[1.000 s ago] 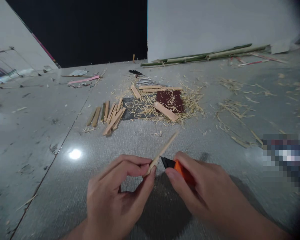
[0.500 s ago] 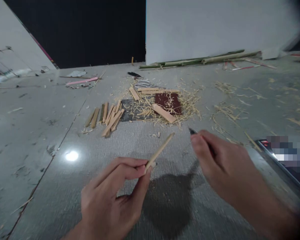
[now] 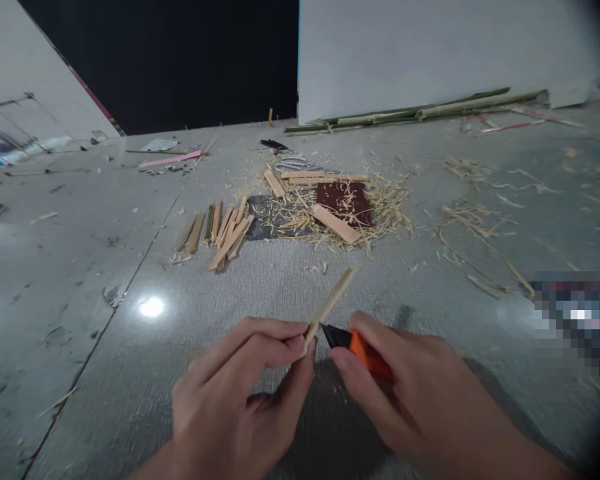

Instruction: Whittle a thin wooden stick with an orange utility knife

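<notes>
My left hand (image 3: pixel 240 393) pinches the near end of a thin bamboo stick (image 3: pixel 331 301), which points away and up to the right. My right hand (image 3: pixel 410 393) is closed round an orange utility knife (image 3: pixel 360 347). Its black tip rests against the stick just beyond my left fingertips. Both hands hover low over the grey floor (image 3: pixel 105 373).
Ahead lie a row of cut bamboo strips (image 3: pixel 220 230), a heap of shavings (image 3: pixel 380 207) over a dark red sheet (image 3: pixel 343 200) and a grey sheet (image 3: pixel 265 217). Long green bamboo poles (image 3: pixel 415 113) lie along the white wall. More shavings (image 3: pixel 473 220) are scattered at right.
Half a second ago my right hand was out past the stick's far end with the knife; it has come back so the blade again meets the stick near my left fingers.
</notes>
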Demonstrator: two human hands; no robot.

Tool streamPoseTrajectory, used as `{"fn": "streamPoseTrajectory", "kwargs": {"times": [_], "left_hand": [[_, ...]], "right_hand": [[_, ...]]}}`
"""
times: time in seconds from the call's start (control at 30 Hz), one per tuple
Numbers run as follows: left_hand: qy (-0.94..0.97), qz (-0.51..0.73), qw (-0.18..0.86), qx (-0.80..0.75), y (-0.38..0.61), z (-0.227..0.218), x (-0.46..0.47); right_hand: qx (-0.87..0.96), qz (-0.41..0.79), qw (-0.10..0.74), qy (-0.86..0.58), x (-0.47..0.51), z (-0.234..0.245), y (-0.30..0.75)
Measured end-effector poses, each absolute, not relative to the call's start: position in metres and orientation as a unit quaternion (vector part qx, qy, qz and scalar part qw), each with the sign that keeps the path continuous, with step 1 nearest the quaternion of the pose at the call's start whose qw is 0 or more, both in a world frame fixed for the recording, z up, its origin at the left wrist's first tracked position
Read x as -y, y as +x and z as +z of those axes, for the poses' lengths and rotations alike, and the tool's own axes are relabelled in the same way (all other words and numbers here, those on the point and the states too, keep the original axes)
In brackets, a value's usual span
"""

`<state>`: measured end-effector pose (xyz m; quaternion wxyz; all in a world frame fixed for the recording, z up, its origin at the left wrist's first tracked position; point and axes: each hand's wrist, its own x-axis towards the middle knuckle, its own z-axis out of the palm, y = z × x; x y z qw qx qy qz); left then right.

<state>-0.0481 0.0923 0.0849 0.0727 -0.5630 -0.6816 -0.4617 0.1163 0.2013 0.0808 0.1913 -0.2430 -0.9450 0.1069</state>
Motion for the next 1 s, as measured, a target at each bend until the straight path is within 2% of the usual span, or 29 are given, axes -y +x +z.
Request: {"fn": "streamPoseTrajectory", "kwargs": {"times": [0.37, 0.53, 0.63, 0.83, 1.0], "left_hand": [[-0.590, -0.445, 0.070, 0.670, -0.046, 0.086, -0.093], [-0.577, -0.428, 0.097, 0.689, -0.045, 0.086, -0.081], [-0.566, -0.424, 0.121, 0.696, -0.047, 0.086, -0.081], [-0.594, -0.430, 0.174, 0.657, -0.052, 0.090, -0.091], [-0.618, -0.407, 0.160, 0.653, -0.055, 0.089, -0.090]], "right_hand": [[0.894, 0.075, 0.157, -0.413, -0.231, 0.074, 0.120], [0.823, 0.047, 0.195, -0.532, -0.274, 0.088, 0.140], [0.825, 0.108, 0.217, -0.510, -0.279, 0.091, 0.143], [0.825, 0.319, 0.223, -0.409, -0.247, 0.084, 0.128], [0.818, 0.374, 0.228, -0.374, -0.231, 0.084, 0.127]]}}
